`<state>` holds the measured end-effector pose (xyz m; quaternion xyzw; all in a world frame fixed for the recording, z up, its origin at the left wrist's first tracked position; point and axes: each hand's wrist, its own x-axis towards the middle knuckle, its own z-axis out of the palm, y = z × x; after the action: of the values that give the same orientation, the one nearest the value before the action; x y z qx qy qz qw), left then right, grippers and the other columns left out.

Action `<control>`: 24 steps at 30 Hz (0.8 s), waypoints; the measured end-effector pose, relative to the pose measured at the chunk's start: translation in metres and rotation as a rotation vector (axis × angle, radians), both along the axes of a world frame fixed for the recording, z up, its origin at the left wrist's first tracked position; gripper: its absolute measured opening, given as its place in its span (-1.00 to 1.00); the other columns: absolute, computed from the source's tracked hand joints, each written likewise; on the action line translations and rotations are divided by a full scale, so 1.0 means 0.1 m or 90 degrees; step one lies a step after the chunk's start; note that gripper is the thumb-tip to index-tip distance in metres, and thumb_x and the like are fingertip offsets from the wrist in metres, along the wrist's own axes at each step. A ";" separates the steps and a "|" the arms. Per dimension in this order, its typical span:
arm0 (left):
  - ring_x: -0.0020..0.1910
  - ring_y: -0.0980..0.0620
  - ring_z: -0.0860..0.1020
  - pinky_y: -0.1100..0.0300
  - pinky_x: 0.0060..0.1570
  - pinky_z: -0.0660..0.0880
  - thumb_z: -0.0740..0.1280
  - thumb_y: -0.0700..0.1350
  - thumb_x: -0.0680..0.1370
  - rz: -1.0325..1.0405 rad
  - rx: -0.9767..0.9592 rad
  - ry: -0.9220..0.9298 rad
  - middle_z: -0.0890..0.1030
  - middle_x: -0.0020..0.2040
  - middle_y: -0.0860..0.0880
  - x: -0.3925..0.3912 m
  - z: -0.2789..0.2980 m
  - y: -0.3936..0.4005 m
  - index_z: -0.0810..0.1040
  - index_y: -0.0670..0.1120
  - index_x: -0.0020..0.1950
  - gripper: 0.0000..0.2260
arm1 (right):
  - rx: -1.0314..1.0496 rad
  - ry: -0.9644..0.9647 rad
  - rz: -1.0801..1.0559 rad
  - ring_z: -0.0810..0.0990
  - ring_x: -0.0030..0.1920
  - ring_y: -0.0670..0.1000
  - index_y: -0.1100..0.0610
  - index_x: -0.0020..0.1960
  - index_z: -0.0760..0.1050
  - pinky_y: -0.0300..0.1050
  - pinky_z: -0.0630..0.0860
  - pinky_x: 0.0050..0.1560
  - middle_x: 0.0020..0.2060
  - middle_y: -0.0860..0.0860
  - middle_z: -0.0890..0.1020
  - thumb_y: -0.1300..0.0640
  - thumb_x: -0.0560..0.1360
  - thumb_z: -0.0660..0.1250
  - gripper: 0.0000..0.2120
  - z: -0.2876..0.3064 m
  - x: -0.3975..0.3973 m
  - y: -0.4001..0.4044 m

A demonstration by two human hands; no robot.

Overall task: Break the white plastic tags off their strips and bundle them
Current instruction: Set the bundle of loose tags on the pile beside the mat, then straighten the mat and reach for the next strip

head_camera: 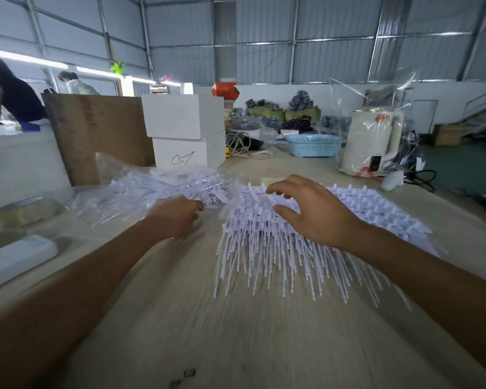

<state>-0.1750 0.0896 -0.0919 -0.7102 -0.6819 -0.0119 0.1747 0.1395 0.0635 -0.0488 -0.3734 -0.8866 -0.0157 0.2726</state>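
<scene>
A big stack of white plastic tag strips (267, 245) lies on the wooden table (208, 332), thin tails pointing toward me. My right hand (312, 211) hovers over the top of this stack, fingers spread and slightly bent, fingertips near the tag heads. To the left lies a clear plastic bag of more white tags (157, 192). My left hand (177, 214) reaches between bag and stack, its fingers curled; they seem to pinch a tag piece, but motion blur hides the grip.
A brown board (96, 133) and white boxes (180, 130) stand behind the bag. A tape roll (26, 211) and a white block (14, 259) lie at the left. A blue basket (312, 146) and a bagged white kettle (373, 144) stand far right. Two people work at the back left.
</scene>
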 end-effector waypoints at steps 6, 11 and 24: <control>0.08 0.04 0.57 0.12 0.06 0.50 0.15 -0.10 0.64 -0.123 -0.154 0.049 0.60 0.12 0.11 0.46 0.48 -0.74 0.58 0.17 0.20 -0.71 | -0.044 -0.086 -0.140 0.48 0.29 0.12 0.08 0.33 0.55 0.02 0.32 0.36 0.25 0.09 0.58 0.07 0.60 0.30 -0.69 -0.27 0.77 0.12; -0.30 0.22 0.54 0.22 -0.24 0.45 0.16 -0.09 0.54 -0.356 0.050 -0.215 0.57 -0.30 0.25 1.11 0.83 -0.92 0.65 0.14 -0.05 -0.72 | -0.057 -0.093 -0.148 0.48 0.27 0.13 0.08 0.34 0.54 0.06 0.39 0.32 0.26 0.07 0.54 0.06 0.62 0.26 -0.69 -0.60 0.91 0.03; -0.07 0.02 0.54 0.21 -0.08 0.42 0.39 -0.18 0.53 -0.232 -0.054 -0.280 0.64 0.00 -0.05 1.48 0.35 0.25 0.64 -0.11 0.07 -0.86 | -0.011 -0.055 -0.152 0.41 0.27 0.09 0.04 0.42 0.48 0.05 0.41 0.31 0.30 0.03 0.48 0.01 0.64 0.23 -0.63 -0.74 0.96 -0.02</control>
<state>-0.0272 0.1146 -0.0570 -0.8082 -0.5643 -0.1682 -0.0124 0.2350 0.0617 -0.1232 -0.4774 -0.8470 -0.0565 0.2269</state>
